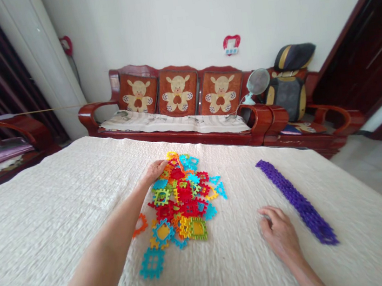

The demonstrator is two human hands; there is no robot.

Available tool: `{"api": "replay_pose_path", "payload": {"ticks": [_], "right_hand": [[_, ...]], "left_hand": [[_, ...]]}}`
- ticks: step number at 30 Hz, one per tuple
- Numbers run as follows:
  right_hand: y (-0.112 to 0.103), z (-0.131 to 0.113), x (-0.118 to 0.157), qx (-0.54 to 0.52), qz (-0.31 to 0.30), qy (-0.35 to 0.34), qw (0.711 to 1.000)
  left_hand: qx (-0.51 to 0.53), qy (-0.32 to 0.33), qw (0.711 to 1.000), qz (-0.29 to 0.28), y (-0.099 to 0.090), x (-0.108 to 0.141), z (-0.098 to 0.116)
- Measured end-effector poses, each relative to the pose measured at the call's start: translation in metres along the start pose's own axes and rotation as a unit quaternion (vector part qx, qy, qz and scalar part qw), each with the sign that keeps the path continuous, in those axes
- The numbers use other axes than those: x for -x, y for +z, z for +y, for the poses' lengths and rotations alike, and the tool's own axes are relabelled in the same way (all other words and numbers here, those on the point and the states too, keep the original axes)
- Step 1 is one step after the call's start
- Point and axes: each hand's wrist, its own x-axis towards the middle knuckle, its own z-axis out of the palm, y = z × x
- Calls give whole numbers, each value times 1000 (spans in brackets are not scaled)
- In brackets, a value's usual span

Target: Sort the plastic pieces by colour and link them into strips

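Observation:
A loose pile of toothed plastic building tiles (183,191) in red, blue, yellow, orange and green lies on the white quilted cover (240,249). My left hand (157,170) reaches to the far left edge of this pile, its fingers closed against the orange tiles there; what they grip is hidden. To the right of the pile, my right hand (280,232) is low over the cover, fingers loosely bent and apart, nothing held. Beyond it stretches a long purple strip (297,199) of linked pieces, set diagonally and not touched. A blue window tile (153,263) marks the pile's near end.
Behind the covered surface stands a red wooden sofa (175,133) with three bear cushions (178,90). A small fan (258,82) and a chair with a black massage cushion (286,95) are at the right. Another wooden armchair (34,130) is at the left.

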Motion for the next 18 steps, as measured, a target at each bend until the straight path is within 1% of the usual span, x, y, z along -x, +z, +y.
{"api": "replay_pose_path", "payload": {"ticks": [6,9,11,13,15,18], "right_hand": [[1,0,0,2,-6,6,1000],[2,0,0,5,-4,7,1000],[2,0,0,7,0,9,1000],[2,1,0,7,2,9,1000],[3,1,0,7,0,11,1000],[3,1,0,8,-2,13,1000]], "left_hand": [[32,40,998,-31,16,4,17],[37,54,997,-46,17,7,21],[29,62,997,-46,9,14,24],[14,66,997,-29,-6,25,24],[-5,55,998,-2,-24,43,20],[-39,19,999,30,-45,80,7]]}}
